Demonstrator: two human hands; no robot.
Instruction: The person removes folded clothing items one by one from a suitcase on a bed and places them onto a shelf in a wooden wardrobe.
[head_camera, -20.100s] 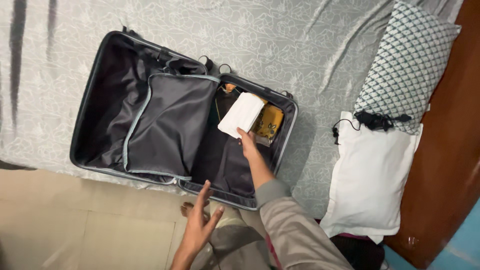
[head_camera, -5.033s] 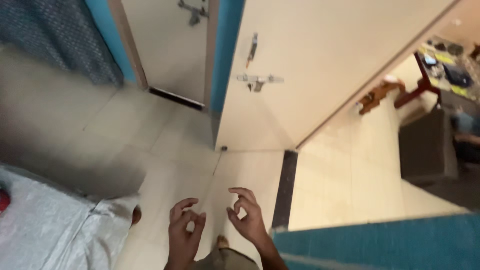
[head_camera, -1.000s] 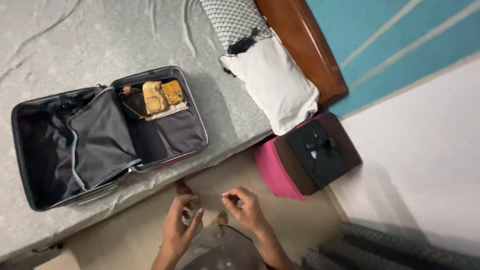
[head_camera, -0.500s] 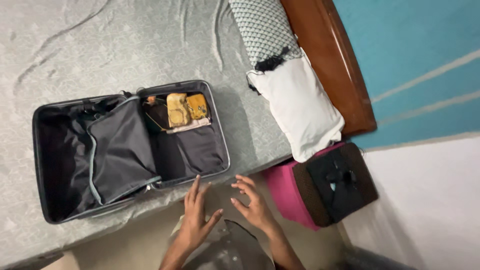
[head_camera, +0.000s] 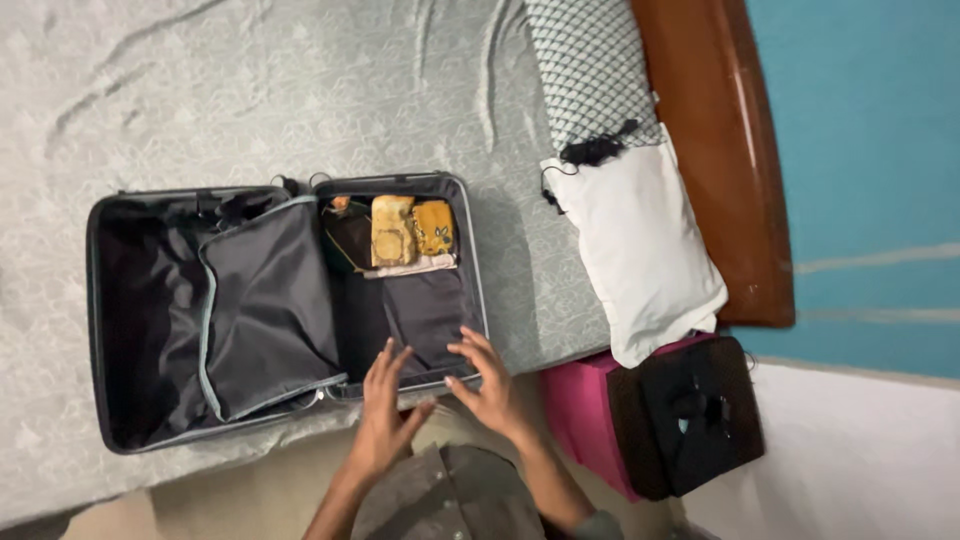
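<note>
- Here, one open hard-shell suitcase with a dark grey fabric lining (head_camera: 150, 300) lies flat on the pale grey patterned bedsheet (head_camera: 250, 90), its near edge at the side of the bed.
- The left hand (head_camera: 385, 415) and the right hand (head_camera: 485, 385) both hover at that near rim, fingers spread and empty; neither grips anything, and I cannot tell whether the fingertips touch the shell.
- The case looks stiff at the shell and rim, soft and floppy at the zipped grey divider flap (head_camera: 270, 305); nearly bare inside, it is probably light. The firm rim or the shell corners seem the sound places to take hold, since the flap would merely fold.
- Packed items: one tan folded bundle (head_camera: 393, 230), one mustard-yellow patterned bundle (head_camera: 434, 227) beside it, and a thin pale layer under both, all in the far end of the right half. They look soft and light.
- Two pillows lie at the wooden headboard (head_camera: 720, 150): one white plain pillow (head_camera: 640, 250) and one diamond-patterned pillow (head_camera: 590, 70), with a black tangled cord (head_camera: 592, 150) between them.
- One pink box with a dark brown lid and black bow (head_camera: 690, 420) stands on the floor beside the bed.
</note>
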